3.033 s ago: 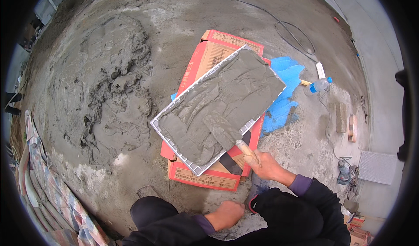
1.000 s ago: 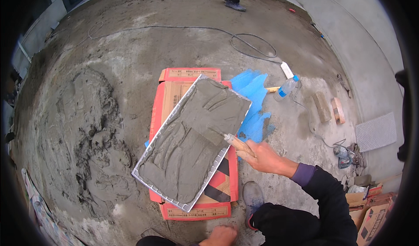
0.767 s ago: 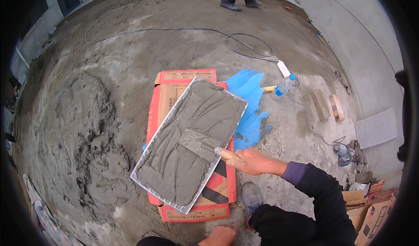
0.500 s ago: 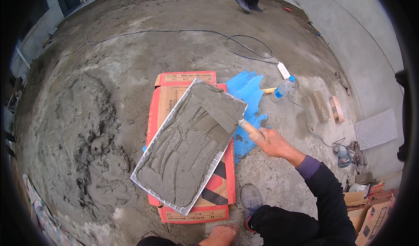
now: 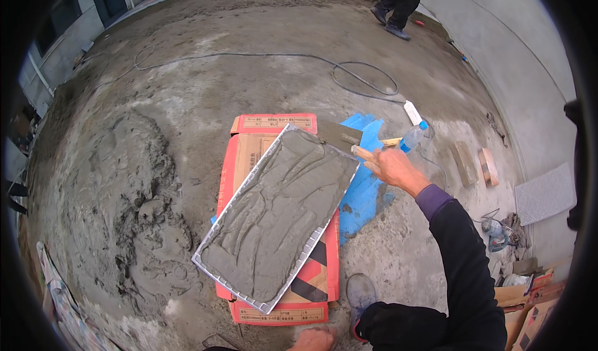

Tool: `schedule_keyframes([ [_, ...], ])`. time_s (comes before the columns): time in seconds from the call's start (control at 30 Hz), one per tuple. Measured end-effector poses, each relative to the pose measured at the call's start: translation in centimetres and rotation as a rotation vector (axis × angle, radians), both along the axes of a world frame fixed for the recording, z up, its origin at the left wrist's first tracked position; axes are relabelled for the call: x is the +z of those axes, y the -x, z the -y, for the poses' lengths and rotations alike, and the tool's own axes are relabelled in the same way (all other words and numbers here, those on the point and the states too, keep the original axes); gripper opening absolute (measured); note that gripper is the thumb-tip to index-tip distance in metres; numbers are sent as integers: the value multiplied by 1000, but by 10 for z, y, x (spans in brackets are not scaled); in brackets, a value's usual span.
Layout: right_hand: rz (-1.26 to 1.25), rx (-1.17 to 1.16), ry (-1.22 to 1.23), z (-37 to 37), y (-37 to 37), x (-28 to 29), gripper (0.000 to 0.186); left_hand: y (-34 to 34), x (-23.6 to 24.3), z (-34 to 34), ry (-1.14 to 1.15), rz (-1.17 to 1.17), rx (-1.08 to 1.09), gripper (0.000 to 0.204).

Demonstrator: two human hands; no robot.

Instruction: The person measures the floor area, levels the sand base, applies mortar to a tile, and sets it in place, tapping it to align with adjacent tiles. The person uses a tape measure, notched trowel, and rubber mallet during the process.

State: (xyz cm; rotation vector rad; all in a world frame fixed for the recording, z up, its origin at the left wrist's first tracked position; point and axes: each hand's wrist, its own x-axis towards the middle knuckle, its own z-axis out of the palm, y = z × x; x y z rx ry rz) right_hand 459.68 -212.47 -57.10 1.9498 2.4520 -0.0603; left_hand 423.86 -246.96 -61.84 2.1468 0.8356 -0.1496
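Observation:
My right hand (image 5: 397, 169) is closed round the wooden handle of a trowel (image 5: 339, 136). Its flat, mortar-smeared blade is just past the far right corner of a rectangular tile (image 5: 303, 259) with a white ridged rim. Wet grey mortar (image 5: 280, 208) covers the tile's upper face in uneven streaks. The tile lies askew on a flattened red and brown cardboard box (image 5: 249, 140). At the lower edge of the picture, my left hand (image 5: 316, 338) shows only in part. Its fingers look curled, and whatever they may hold is hidden.
Blue sheeting (image 5: 361, 204) lies right of the tile, beside a water bottle (image 5: 413, 137). Further right are two bricks (image 5: 489, 167) and a power tool (image 5: 496, 234). A mortar heap (image 5: 146, 208) spreads at left. A cable (image 5: 268, 55) crosses the floor; another person's legs (image 5: 402, 5) stand beyond.
The trowel blade has moved off the mortar, away beyond the tile's far right corner, with my right hand going further and right. The other person has stepped right. The view has shifted slightly.

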Motion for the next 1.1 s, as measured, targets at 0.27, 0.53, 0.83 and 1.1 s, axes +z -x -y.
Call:
schedule_keyframes([
  [0.27,-296,-202,-10,29,-9,-23,53,1,4,3,-40,-4,47,15],
  [0.53,-873,-641,597,47,29,-38,64,4,-6,8,-40,51,59,18],
  [0.83,-777,-261,976,162,126,-42,54,6,-3,18,-7,164,59,16],
  [1.1,-627,282,951,224,154,-47,52,11,-10,25,-36,199,61,20],
])
